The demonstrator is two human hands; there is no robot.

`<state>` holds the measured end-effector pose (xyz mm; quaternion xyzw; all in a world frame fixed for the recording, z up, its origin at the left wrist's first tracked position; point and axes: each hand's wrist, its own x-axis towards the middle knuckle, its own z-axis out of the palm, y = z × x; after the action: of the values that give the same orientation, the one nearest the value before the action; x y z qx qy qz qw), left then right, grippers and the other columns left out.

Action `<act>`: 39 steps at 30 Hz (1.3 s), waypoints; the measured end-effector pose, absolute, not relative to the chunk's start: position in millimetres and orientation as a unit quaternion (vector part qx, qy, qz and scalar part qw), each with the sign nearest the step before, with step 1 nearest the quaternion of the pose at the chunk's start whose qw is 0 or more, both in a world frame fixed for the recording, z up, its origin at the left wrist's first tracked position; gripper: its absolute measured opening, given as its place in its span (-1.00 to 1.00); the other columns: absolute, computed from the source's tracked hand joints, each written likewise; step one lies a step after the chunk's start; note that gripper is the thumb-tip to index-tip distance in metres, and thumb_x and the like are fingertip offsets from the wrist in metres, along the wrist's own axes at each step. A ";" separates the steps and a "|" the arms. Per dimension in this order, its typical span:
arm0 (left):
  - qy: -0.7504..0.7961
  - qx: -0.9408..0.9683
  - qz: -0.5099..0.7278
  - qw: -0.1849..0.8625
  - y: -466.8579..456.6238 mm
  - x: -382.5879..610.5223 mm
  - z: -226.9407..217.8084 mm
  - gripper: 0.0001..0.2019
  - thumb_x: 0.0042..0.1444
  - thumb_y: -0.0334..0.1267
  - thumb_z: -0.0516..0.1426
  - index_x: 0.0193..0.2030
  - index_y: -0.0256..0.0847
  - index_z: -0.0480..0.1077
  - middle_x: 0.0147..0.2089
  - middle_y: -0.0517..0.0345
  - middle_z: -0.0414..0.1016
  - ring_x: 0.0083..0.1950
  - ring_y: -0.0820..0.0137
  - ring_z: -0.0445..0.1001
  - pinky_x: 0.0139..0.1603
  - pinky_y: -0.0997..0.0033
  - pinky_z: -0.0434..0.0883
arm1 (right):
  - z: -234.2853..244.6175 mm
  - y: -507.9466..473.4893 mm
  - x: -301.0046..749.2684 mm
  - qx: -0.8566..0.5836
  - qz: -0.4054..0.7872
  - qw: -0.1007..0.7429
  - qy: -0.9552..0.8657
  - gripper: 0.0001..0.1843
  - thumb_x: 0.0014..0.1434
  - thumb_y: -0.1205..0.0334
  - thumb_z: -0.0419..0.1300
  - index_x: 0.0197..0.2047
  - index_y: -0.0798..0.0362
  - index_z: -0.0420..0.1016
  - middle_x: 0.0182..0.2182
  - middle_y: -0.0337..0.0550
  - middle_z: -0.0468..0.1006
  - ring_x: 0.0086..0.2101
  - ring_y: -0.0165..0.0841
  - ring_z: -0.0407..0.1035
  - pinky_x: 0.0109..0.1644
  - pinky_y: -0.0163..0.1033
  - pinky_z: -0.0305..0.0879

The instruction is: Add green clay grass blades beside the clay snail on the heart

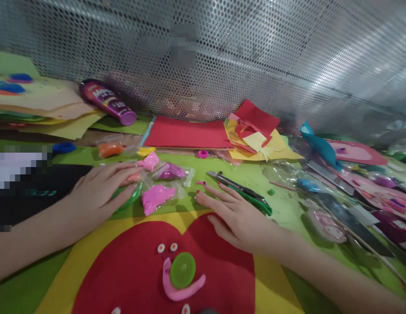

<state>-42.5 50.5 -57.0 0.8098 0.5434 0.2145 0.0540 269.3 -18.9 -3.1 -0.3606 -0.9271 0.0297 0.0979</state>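
A person's left hand [101, 187] lies flat, fingers spread, over small plastic bags of modelling clay [157, 192] on a green-covered desk [288, 205], pressing down on a green bag [131, 198] rather than pinching it. The right hand [235, 213] rests open, its grip loose and holding nothing, fingertips at the upper edge of a red heart cut-out [134, 270] on yellow paper [68, 279]. A green-handled craft knife [242, 192] lies just beyond those fingers. On the heart sit a green clay disc [182, 269], a pink clay curl [176, 288] touching it, and two small white eyes [166, 247].

The work appears to stand between pieces: a clay figure is partly built, and the left hand seems to be sorting for the next colour. Lifting one bag clear would call for closing fingers on it alone, since the bags overlap.
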 end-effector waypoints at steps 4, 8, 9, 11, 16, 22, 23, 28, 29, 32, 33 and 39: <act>0.531 0.821 0.203 0.050 58.9 -50.8 -65.7 -0.47 0.17 0.17 -0.23 0.15 0.08 0.25 0.19 0.19 0.30 0.22 0.13 0.23 0.21 -0.06 0.17 | -5.2 -17.6 270.7 -0.367 0.040 0.127 -0.920 -0.58 0.36 0.33 -0.14 0.23 0.22 0.20 0.19 -0.05 0.32 0.25 -0.28 0.06 0.33 -0.03 0.03; 0.526 0.825 0.202 0.043 62.9 -55.1 -69.9 -0.46 0.18 0.18 -0.25 0.17 0.10 0.22 0.20 0.18 0.28 0.23 0.12 0.22 0.22 -0.08 0.16 | -4.7 -18.5 270.9 -0.362 0.044 0.141 -0.920 -0.57 0.34 0.34 -0.09 0.25 0.19 0.17 0.20 -0.05 0.31 0.23 -0.28 0.10 0.30 -0.05 0.11; 0.527 0.825 0.200 0.043 62.4 -54.8 -69.0 -0.47 0.18 0.17 -0.25 0.16 0.09 0.23 0.20 0.19 0.28 0.22 0.13 0.23 0.22 -0.07 0.16 | -4.0 -18.5 271.5 -0.363 0.041 0.149 -0.919 -0.57 0.34 0.34 -0.09 0.25 0.18 0.17 0.20 -0.05 0.31 0.22 -0.29 0.12 0.28 -0.07 0.14; 0.530 0.824 0.194 0.047 59.9 -52.7 -65.5 -0.49 0.19 0.17 -0.24 0.14 0.09 0.24 0.19 0.20 0.29 0.22 0.16 0.23 0.22 -0.03 0.18 | -2.2 -17.4 274.2 -0.385 0.027 0.174 -0.906 -0.58 0.33 0.36 -0.09 0.24 0.13 0.18 0.14 -0.03 0.37 0.14 -0.29 0.22 0.20 -0.09 0.25; 0.545 0.815 0.191 0.052 53.6 -45.4 -58.0 -0.46 0.18 0.17 -0.27 0.13 0.05 0.25 0.21 0.21 0.29 0.23 0.18 0.22 0.23 -0.03 0.18 | -1.4 -6.0 288.4 -0.475 -0.026 0.203 -0.856 -0.70 0.33 0.34 0.04 0.12 0.10 0.28 -0.12 -0.06 0.47 -0.11 -0.26 0.39 -0.04 -0.04 0.39; 0.549 0.808 0.210 0.043 50.7 -41.3 -58.2 -0.46 0.18 0.16 -0.27 0.11 0.02 0.27 0.21 0.18 0.29 0.23 0.17 0.22 0.23 -0.03 0.16 | -11.9 6.1 292.0 -0.493 -0.058 0.133 -0.858 -0.77 0.31 0.19 0.14 -0.01 0.09 0.40 -0.12 -0.10 0.45 -0.15 -0.28 0.39 -0.07 -0.05 0.39; 0.547 0.809 0.212 0.041 50.2 -40.7 -58.5 -0.47 0.20 0.15 -0.28 0.11 0.03 0.27 0.22 0.19 0.28 0.22 0.17 0.22 0.23 -0.02 0.16 | -13.2 6.7 291.3 -0.497 -0.065 0.124 -0.856 -0.77 0.31 0.19 0.14 -0.02 0.09 0.40 -0.12 -0.10 0.45 -0.15 -0.28 0.39 -0.06 -0.04 0.38; 0.537 0.814 0.220 0.028 49.7 -39.8 -61.0 -0.50 0.24 0.11 -0.28 0.13 0.02 0.25 0.21 0.17 0.27 0.21 0.19 0.23 0.21 0.03 0.14 | -13.1 6.0 289.1 -0.502 -0.067 0.107 -0.855 -0.74 0.30 0.17 0.14 0.01 0.09 0.38 -0.12 -0.10 0.44 -0.15 -0.26 0.38 -0.05 -0.01 0.36; 0.535 0.815 0.220 0.026 50.0 -39.9 -61.5 -0.51 0.24 0.10 -0.28 0.13 0.03 0.24 0.20 0.17 0.27 0.20 0.19 0.23 0.21 0.04 0.15 | -11.3 4.9 288.7 -0.502 -0.059 0.114 -0.856 -0.72 0.30 0.18 0.14 0.05 0.08 0.36 -0.13 -0.11 0.44 -0.16 -0.26 0.38 -0.06 -0.01 0.36; 0.531 0.818 0.220 0.023 50.1 -40.6 -62.1 -0.54 0.26 0.08 -0.27 0.14 0.06 0.23 0.19 0.19 0.28 0.18 0.20 0.24 0.18 0.08 0.15 | -1.5 -1.2 285.6 -0.495 -0.019 0.149 -0.856 -0.66 0.32 0.34 0.04 0.15 0.08 0.25 -0.15 -0.09 0.43 -0.21 -0.29 0.38 -0.13 -0.08 0.38; 0.530 0.819 0.221 0.022 49.8 -40.9 -62.0 -0.54 0.26 0.08 -0.27 0.15 0.07 0.22 0.18 0.19 0.28 0.17 0.20 0.24 0.17 0.09 0.15 | 2.8 -3.9 284.1 -0.492 -0.001 0.166 -0.855 -0.67 0.31 0.39 -0.02 0.13 0.10 0.27 -0.17 -0.09 0.43 -0.25 -0.31 0.38 -0.18 -0.13 0.38; 0.529 0.819 0.223 0.018 48.9 -40.7 -60.4 -0.55 0.26 0.06 -0.26 0.14 0.07 0.24 0.16 0.20 0.30 0.15 0.20 0.25 0.15 0.10 0.16 | 21.1 -17.3 277.3 -0.451 0.118 0.229 -0.854 -0.60 0.21 0.20 0.17 0.11 0.08 0.28 -0.33 -0.21 0.36 -0.44 -0.43 0.32 -0.37 -0.32 0.35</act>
<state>-40.7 48.9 -60.4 0.8186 0.5290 0.2232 0.0183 277.3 -17.3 21.1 -0.4513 -0.8543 0.1180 0.2292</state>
